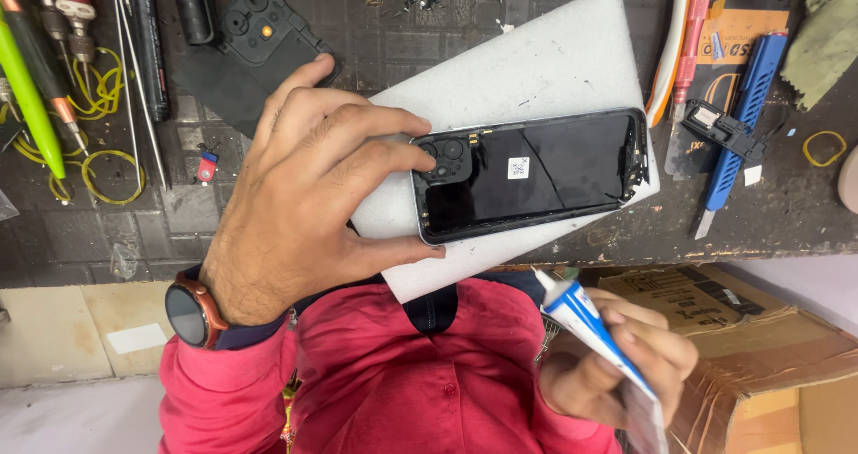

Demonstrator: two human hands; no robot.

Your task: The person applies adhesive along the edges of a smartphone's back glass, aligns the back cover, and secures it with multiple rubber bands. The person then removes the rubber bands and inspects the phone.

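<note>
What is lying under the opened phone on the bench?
The opened phone rests on a white foam sheet, which lies on the dark work mat. The left hand steadies the phone's camera end and covers part of the sheet. What lies beneath the sheet cannot be seen.

A small white square label sat near the middle of the opened phone's black back. An orange-and-brown card package lay at the bench's upper right. A brown cardboard box with black print stood lower right.
</note>
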